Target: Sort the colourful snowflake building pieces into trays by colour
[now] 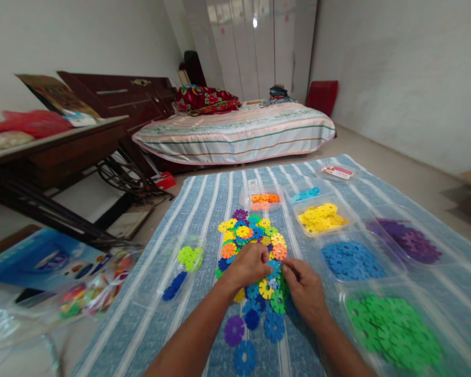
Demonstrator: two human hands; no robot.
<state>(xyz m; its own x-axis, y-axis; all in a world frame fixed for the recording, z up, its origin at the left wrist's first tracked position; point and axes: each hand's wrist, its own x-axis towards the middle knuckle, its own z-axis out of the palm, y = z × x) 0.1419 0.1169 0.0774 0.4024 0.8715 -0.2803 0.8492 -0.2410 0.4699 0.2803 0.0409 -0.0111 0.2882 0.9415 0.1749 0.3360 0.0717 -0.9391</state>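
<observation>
The step in hand looks like working one piece loose: both hands meet over a mixed pile of multicoloured, notched, flower-shaped plastic discs (254,234), which lies under and around the fingers on a blue-and-white striped cloth (208,209). The left hand (249,264) is curled over the middle of the pile, its fingers bent inward; whether it pinches anything is hidden. The right hand (305,288) faces it from just beside, thumb and forefinger drawn nearly together near a light blue, notched plastic disc (275,269) that lies between the two hands. I cannot tell whether either grip is clamped on that disc. The next move, I judge, calls for a fine pinch on one rim and a lift that frees it from its overlapping neighbours. To the right of the right hand are heaps of blue plastic discs (353,261) and green plastic discs (392,330); well to the left of the left hand lie lime-green plastic discs (190,258) and dark blue plastic discs (175,286)
</observation>
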